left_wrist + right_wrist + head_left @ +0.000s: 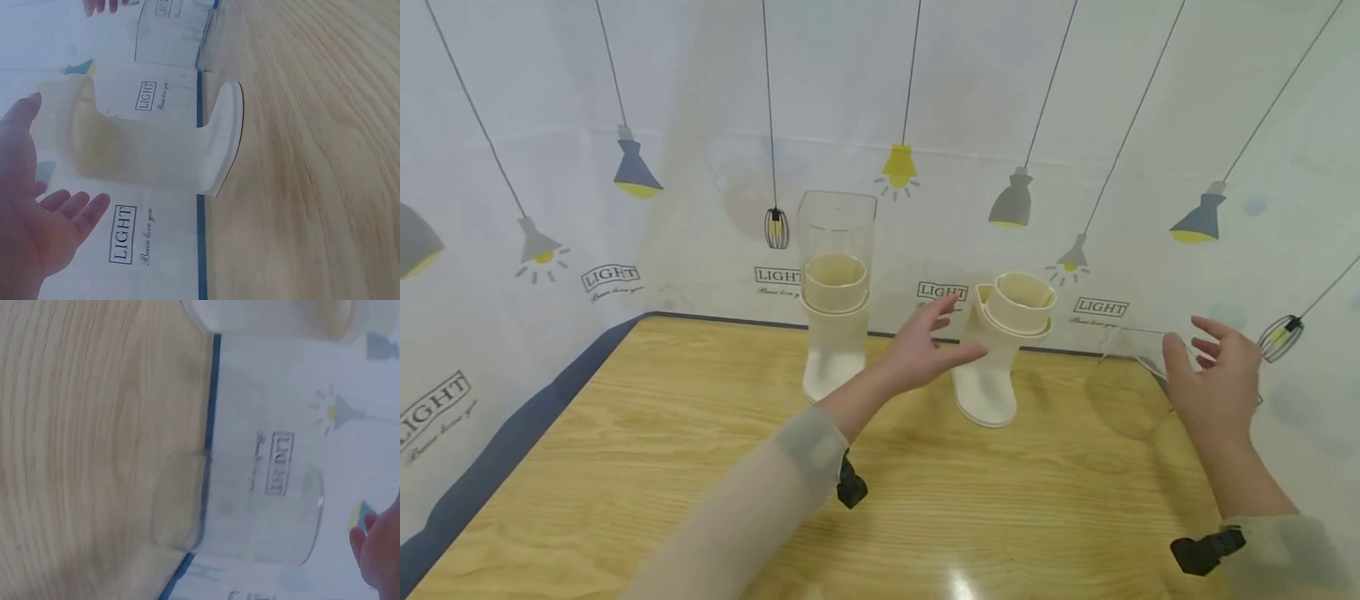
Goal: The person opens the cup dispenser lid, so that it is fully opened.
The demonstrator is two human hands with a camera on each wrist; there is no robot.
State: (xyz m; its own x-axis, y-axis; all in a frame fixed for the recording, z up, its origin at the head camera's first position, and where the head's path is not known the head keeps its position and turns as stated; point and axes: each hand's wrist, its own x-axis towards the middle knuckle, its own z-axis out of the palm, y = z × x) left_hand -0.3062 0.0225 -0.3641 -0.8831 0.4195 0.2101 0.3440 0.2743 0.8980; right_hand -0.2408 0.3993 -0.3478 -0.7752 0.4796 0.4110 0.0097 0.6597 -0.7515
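A cream dispenser stand (996, 375) with a round collar on top and a curved foot stands upright on the table. My left hand (928, 346) is spread beside it, thumb and fingers apart and holding nothing. In the left wrist view that hand (44, 219) is close to the stand's collar (78, 125); whether it touches cannot be told. To the right, a clear plastic container (256, 512) stands on the table near the wall. Near it my right hand (1217, 383) is raised, fingers loosely bent and holding nothing. Its fingertips (357, 540) appear apart from the container.
A second cream stand (835, 354), bearing a clear container (837, 221), stands further left near the table's back edge. Behind the wooden table (700, 450) hangs a white cloth (700, 250) printed with lamps. A black wrist camera (850, 483) sits on the left cuff.
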